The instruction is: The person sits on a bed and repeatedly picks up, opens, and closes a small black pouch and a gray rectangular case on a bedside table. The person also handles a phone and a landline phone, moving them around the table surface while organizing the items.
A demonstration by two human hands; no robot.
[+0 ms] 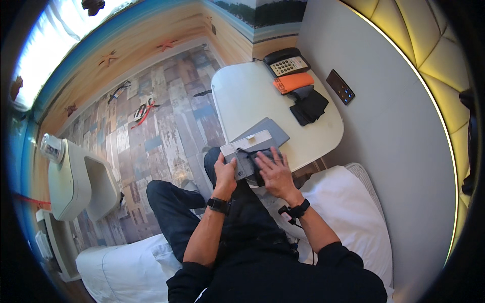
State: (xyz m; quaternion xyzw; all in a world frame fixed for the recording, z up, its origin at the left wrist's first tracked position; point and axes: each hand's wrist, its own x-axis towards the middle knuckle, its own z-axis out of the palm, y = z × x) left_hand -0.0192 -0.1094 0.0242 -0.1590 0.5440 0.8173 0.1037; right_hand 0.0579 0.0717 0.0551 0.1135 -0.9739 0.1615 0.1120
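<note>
With its fingers and thumb, my left hand (226, 175) grips the left end of a grey box (242, 163) whose pale flap (248, 141) stands open towards the table. My right hand (275, 175) lies with spread fingers over a dark cloth-like item (254, 172) on the box's right part; whether it grips that item cannot be told. Beyond the box, a flat grey panel or folder (275, 130) rests on the table's near edge. Each wrist wears a black band.
The white table (242, 91) holds a corded telephone (289, 66), an orange pouch (293, 82) and folded black cloth (311, 107). White bedding (341, 200) lies at right. A clear container (52, 147) tops a white stand (70, 181) at left. Several small items, including red-strapped ones (142, 113), lie on the floor.
</note>
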